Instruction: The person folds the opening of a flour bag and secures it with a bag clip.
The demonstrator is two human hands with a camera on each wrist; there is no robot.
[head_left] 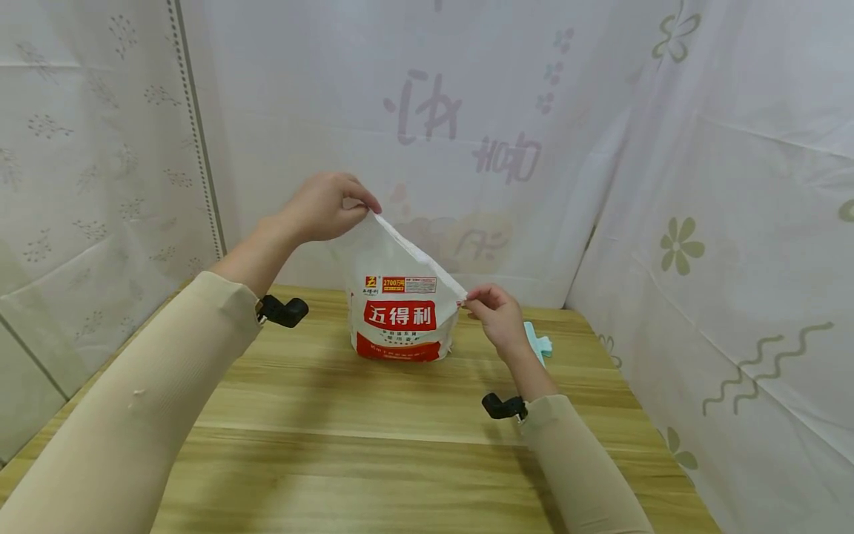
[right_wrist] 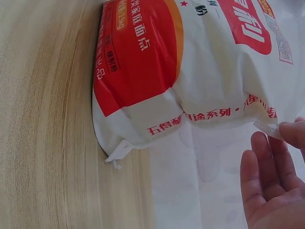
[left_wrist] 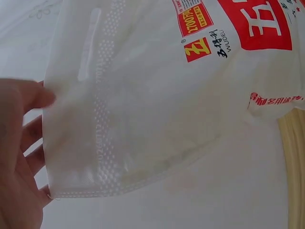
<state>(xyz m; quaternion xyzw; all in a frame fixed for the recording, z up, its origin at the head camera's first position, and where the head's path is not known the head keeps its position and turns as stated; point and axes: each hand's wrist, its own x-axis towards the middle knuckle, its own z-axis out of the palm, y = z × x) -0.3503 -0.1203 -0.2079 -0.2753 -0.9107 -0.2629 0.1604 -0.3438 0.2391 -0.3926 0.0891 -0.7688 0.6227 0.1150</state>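
A white flour bag (head_left: 400,315) with red panels and lettering stands upright on the wooden table. My left hand (head_left: 331,208) pinches its top edge at the upper left corner, thumb in front and fingers behind, as the left wrist view shows beside the slot handle (left_wrist: 89,45). Lower down on the right, my right hand (head_left: 495,315) pinches the bag's other top corner between thumb and fingers. The top edge slants down from left to right between the hands. In the right wrist view the bag's knotted bottom corner (right_wrist: 119,151) rests near the wood.
A light teal plastic item (head_left: 537,343) lies on the wooden table (head_left: 373,460) behind my right hand, partly hidden by it. Patterned white curtains (head_left: 320,89) hang at the back and both sides. Each wrist carries a small black camera mount (head_left: 283,311).
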